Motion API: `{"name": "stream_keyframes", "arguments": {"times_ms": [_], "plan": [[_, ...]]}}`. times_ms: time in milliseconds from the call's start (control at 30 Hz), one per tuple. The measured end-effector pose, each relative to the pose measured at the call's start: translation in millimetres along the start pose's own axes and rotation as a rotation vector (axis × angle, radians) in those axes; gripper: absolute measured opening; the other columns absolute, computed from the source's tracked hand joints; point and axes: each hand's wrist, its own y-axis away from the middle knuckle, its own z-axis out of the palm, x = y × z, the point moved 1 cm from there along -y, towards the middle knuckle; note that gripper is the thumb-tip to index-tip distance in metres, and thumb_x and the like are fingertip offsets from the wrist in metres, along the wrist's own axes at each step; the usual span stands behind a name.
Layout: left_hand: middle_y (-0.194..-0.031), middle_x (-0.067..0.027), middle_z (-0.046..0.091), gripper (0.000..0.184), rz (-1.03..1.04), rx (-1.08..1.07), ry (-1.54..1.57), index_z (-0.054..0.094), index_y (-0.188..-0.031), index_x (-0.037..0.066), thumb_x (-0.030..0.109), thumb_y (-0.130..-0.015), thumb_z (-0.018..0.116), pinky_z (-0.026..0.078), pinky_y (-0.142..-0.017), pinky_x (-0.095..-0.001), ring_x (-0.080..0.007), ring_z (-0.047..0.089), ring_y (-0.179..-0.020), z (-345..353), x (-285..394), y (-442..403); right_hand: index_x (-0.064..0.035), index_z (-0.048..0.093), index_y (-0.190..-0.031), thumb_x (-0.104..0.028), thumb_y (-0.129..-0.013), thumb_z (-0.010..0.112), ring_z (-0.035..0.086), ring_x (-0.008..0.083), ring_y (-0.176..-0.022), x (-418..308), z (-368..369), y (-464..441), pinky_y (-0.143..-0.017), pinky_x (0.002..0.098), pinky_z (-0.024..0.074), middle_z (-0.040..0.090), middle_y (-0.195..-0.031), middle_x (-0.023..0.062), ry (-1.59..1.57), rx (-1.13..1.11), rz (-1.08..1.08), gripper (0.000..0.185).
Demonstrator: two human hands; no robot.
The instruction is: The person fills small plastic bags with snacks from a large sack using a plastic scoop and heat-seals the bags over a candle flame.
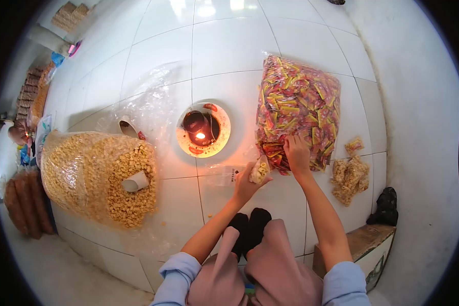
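Observation:
My left hand [247,183] is closed around a small clear bag of pale yellow puffed snack [260,170], held upright above the floor. Among red-and-yellow sachets at the near mouth of a large clear sack [298,102], my right hand [297,153] has its fingers bent downward and drawn together. Its fingertips are hidden, so what they pinch cannot be made out. Just left of my left hand lie flat clear plastic bags [222,175] with dark print.
A plate [219,145] holds a dark cup and a small burning flame. Leftward lies a big open sack of puffed snack [86,168] with a white scoop [135,181] in it. Filled small bags [351,178] pile at right, near a wooden stool [359,242].

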Motion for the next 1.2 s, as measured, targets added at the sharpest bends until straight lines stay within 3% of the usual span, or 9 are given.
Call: {"name": "stream_keyframes", "arguments": {"times_ms": [300, 400, 600, 700, 833, 1000, 1100, 1167, 1200], "plan": [[-0.069, -0.0068, 0.059, 0.045, 0.028, -0.007, -0.016, 0.05, -0.094, 0.005, 0.026, -0.067, 0.078, 0.047, -0.054, -0.0276, -0.0147, 0.058, -0.058, -2.6, 1.9, -0.1, -0.0054, 0.048, -0.104, -0.021, -0.066, 0.072, 0.05, 0.0259, -0.093, -6.1, 8.2, -8.4, -0.072, 0.0304, 0.0501, 0.047, -0.096, 0.01, 0.15, 0.017, 0.005, 0.048], [-0.07, -0.0073, 0.06, 0.043, -0.129, -0.061, 0.085, 0.05, -0.094, 0.005, 0.025, -0.068, 0.078, 0.047, -0.055, -0.0272, -0.0145, 0.058, -0.059, -0.8, -5.8, -1.6, -0.0019, 0.049, -0.102, -0.017, -0.07, 0.07, 0.048, 0.0285, -0.095, -3.3, 9.6, -6.8, -0.076, 0.0329, 0.0484, 0.044, -0.098, 0.0129, 0.045, -0.073, 0.028, 0.041], [-0.07, -0.0069, 0.06, 0.042, -0.075, -0.032, 0.016, 0.051, -0.095, 0.005, 0.024, -0.069, 0.077, 0.047, -0.056, -0.0276, -0.0132, 0.058, -0.06, -2.3, 0.9, -7.0, -0.0055, 0.052, -0.096, -0.01, -0.071, 0.066, 0.051, 0.0256, -0.092, -2.7, 12.6, -0.3, -0.067, 0.0279, 0.052, 0.047, -0.093, 0.0109, 0.156, -0.088, -0.112, 0.029], [-0.075, -0.0065, 0.063, 0.041, -0.074, -0.091, -0.017, 0.047, -0.095, 0.002, 0.018, -0.071, 0.076, 0.049, -0.056, -0.0243, -0.0101, 0.061, -0.064, -3.6, 2.2, -8.2, -0.0061, 0.053, -0.096, -0.005, -0.072, 0.062, 0.051, 0.0266, -0.094, -1.6, 1.2, 1.8, -0.07, 0.0302, 0.0517, 0.048, -0.094, 0.0114, 0.065, -0.222, -0.121, 0.025], [-0.072, -0.0074, 0.062, 0.044, -0.14, -0.069, 0.063, 0.051, -0.096, 0.006, 0.026, -0.068, 0.077, 0.047, -0.057, -0.0279, -0.0141, 0.06, -0.062, -2.6, 9.4, -12.0, -0.0052, 0.053, -0.099, -0.001, -0.073, 0.059, 0.053, 0.0267, -0.093, 3.9, -18.9, 6.9, -0.071, 0.0345, 0.0491, 0.053, -0.093, 0.0124, -0.278, -0.092, -0.032, 0.027], [-0.073, -0.0074, 0.063, 0.045, 0.001, -0.015, 0.031, 0.051, -0.094, 0.006, 0.027, -0.067, 0.078, 0.048, -0.057, -0.0276, -0.0143, 0.063, -0.065, -1.5, 17.8, -22.6, -0.0036, 0.053, -0.101, 0.0, -0.076, 0.057, 0.056, 0.0264, -0.087, -9.0, -87.5, -16.3, -0.071, 0.0337, 0.047, 0.058, -0.087, 0.0122, -0.638, 0.023, 0.224, 0.026], [-0.075, -0.0064, 0.062, 0.047, -0.063, -0.078, -0.05, 0.048, -0.096, 0.002, 0.019, -0.066, 0.08, 0.048, -0.059, -0.0243, -0.0092, 0.058, -0.067, -4.1, 24.5, -27.1, -0.0036, 0.053, -0.1, 0.002, -0.076, 0.056, 0.057, 0.0261, -0.084, -32.9, -161.3, -44.2, -0.073, 0.0313, 0.0466, 0.058, -0.087, 0.0107, -0.676, -0.076, 0.124, 0.025], [-0.075, -0.0063, 0.062, 0.046, -0.033, -0.064, -0.032, 0.049, -0.095, 0.002, 0.019, -0.066, 0.08, 0.048, -0.059, -0.0239, -0.0085, 0.058, -0.067, -4.3, 41.8, -30.8, -0.0047, 0.054, -0.101, 0.002, -0.078, 0.054, 0.056, 0.0256, -0.085, -50.1, -196.3, -58.4, -0.072, 0.0317, 0.0467, 0.057, -0.083, 0.01, -0.614, -0.083, -0.293, 0.024], [-0.074, -0.0061, 0.061, 0.045, -0.004, -0.05, -0.018, 0.049, -0.094, 0.002, 0.019, -0.066, 0.08, 0.047, -0.059, -0.0236, -0.0078, 0.057, -0.067, -3.5, 49.7, -32.6, -0.0047, 0.054, -0.101, 0.002, -0.078, 0.054, 0.056, 0.0256, -0.085, -58.1, -208.5, -61.5, -0.072, 0.0317, 0.0467, 0.057, -0.083, 0.01, -0.606, -0.075, -0.299, 0.024]]}}
